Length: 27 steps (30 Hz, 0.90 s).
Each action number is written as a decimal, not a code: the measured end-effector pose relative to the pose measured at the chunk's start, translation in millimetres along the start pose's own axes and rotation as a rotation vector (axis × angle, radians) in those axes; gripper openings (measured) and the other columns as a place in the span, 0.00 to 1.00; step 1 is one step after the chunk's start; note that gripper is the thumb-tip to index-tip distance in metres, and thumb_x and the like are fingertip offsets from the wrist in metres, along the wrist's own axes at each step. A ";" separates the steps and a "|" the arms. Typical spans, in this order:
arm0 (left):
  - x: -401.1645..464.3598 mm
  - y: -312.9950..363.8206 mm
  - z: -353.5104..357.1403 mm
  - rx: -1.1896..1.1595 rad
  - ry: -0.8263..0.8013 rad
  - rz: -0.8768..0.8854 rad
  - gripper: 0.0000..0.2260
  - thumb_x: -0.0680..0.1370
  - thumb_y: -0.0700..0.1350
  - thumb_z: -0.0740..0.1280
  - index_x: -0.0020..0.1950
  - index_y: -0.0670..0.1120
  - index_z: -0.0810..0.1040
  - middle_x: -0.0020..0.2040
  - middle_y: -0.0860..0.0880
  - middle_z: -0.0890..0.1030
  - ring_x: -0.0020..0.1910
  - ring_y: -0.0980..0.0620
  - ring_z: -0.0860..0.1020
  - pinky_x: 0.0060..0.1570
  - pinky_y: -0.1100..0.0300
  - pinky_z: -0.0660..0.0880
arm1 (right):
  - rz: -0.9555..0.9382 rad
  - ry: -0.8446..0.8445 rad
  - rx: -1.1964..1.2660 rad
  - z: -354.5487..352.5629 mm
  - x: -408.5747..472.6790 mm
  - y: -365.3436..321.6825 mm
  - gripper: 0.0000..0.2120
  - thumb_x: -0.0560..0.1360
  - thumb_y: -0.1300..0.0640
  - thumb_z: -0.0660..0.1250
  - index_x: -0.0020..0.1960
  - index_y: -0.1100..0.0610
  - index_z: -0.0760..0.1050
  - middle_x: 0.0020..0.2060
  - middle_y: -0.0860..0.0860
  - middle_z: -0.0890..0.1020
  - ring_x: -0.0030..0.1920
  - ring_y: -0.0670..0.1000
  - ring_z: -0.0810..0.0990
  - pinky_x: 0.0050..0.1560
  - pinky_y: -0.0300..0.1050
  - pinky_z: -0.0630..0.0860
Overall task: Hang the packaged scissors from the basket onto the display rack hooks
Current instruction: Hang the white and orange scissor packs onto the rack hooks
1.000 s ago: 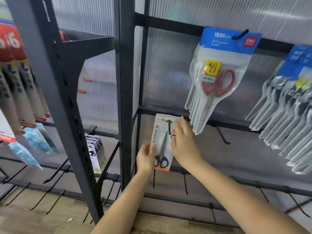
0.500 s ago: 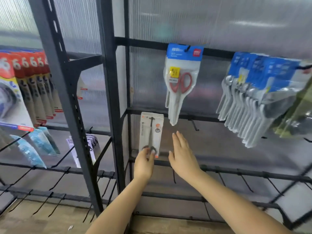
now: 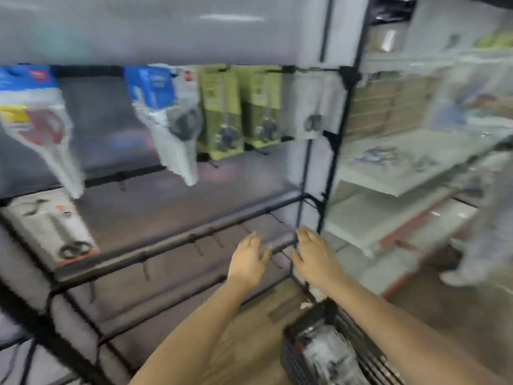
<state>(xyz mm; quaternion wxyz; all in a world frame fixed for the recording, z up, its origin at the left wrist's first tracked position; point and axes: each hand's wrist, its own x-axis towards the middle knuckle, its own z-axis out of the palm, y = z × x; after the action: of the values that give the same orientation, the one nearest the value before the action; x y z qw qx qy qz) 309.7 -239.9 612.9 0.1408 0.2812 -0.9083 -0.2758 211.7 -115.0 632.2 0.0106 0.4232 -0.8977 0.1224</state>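
Observation:
The view is blurred by motion. A grey carded pack of black-handled scissors (image 3: 52, 232) hangs on a hook at the lower left of the black display rack (image 3: 172, 243). My left hand (image 3: 248, 261) and my right hand (image 3: 313, 257) float side by side in front of the rack's lower right bar, fingers straight, holding nothing. Both are far right of the hung pack. A black basket (image 3: 294, 354) sits on the floor at the bottom right, with clear packaged items (image 3: 330, 357) inside.
More scissors packs hang on the upper row: red-handled ones (image 3: 39, 126), blue-topped ones (image 3: 166, 118) and yellow-green cards (image 3: 222, 112). Bare hooks (image 3: 213, 240) stick out of the lower bars. White shelves (image 3: 388, 173) stand to the right, and a person's legs (image 3: 483, 229) at the far right.
Both hands have let go of the grey scissors pack, which now hangs on its hook. The view has swung right and the hands have moved right with it; the basket has come into view.

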 end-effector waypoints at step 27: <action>66.8 9.8 334.9 0.184 -0.952 0.237 0.10 0.81 0.49 0.57 0.54 0.45 0.74 0.48 0.51 0.77 0.48 0.48 0.76 0.48 0.54 0.74 | 1.057 -0.355 0.386 217.9 -145.9 216.6 0.22 0.80 0.55 0.57 0.72 0.58 0.61 0.71 0.53 0.66 0.68 0.52 0.67 0.66 0.43 0.65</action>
<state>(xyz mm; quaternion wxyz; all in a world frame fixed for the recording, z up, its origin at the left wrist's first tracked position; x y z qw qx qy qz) 114.3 -131.2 354.6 -0.2844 0.0303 -0.9182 -0.2742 158.6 78.1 357.3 -0.2796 -0.0732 -0.9363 0.1997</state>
